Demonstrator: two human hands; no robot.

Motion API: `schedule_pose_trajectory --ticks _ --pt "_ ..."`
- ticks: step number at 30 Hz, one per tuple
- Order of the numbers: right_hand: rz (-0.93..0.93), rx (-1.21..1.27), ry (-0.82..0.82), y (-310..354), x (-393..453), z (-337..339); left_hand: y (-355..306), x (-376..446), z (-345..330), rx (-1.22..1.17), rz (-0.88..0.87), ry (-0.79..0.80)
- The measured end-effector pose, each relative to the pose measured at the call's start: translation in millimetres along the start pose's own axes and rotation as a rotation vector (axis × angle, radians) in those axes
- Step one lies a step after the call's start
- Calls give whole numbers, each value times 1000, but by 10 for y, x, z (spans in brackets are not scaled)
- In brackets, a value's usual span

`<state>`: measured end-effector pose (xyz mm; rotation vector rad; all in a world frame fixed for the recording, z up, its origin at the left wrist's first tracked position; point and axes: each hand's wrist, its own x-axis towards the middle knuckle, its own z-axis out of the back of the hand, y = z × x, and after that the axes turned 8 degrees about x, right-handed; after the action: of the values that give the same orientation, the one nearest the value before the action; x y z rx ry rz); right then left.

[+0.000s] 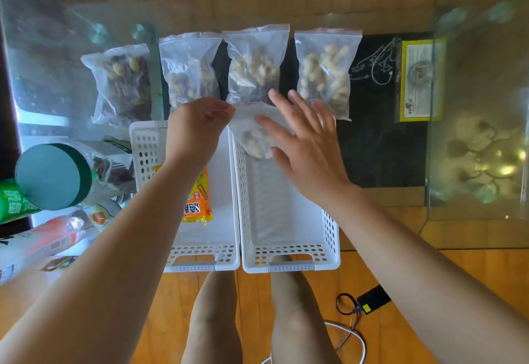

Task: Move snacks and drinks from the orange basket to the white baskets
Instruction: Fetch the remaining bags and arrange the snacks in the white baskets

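1. The glass table (372,214) carries two white baskets side by side at its near edge. No orange basket can be seen.
2. The right white basket (289,260) has a bare floor. A small clear bag of nuts (256,140) is held over its far end, so the step in hand looks like dropping this bag in.
3. The left white basket (200,257) already holds an orange snack packet (200,203).
4. Four more nut bags (257,65) are laid in a row past the baskets, toward the far edge of the table.
5. A green can (48,176) and other snacks are piled at the left edge.
6. The right hand (303,146) is spread flat, fingers straight, and is touching the side of the held bag.
7. The left hand (197,125) is curled, and the top corner of the bag is pinched by it.
8. Next, the bag probably needs to be lowered and let go inside the right basket.
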<state>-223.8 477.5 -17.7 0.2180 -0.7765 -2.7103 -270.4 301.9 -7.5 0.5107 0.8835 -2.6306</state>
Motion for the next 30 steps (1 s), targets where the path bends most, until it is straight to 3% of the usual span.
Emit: schedule_pose_trajectory --ticks 2,6,11,14,22,26,30 --pt "-78 -85 150 -68 18 -76 8 30 -22 2 8 6" --pt "-102 -90 209 -200 79 -92 -16 97 -44 7 19 32" --pt "-145 113 98 -485 345 134 -234 423 -1 64 -111 -21" --pt "-233 95 23 -802 673 238 -413 760 -79 114 -169 -10" --pt "-443 -79 205 -1383 1244 180 -564 1304 -415 623 -395 179" --pt "-383 -101 5 -1412 1298 255 -665 1441 -401 729 -349 245" --pt "-342 39 -50 -1287 1150 546 -851 1381 -199 725 -331 216"
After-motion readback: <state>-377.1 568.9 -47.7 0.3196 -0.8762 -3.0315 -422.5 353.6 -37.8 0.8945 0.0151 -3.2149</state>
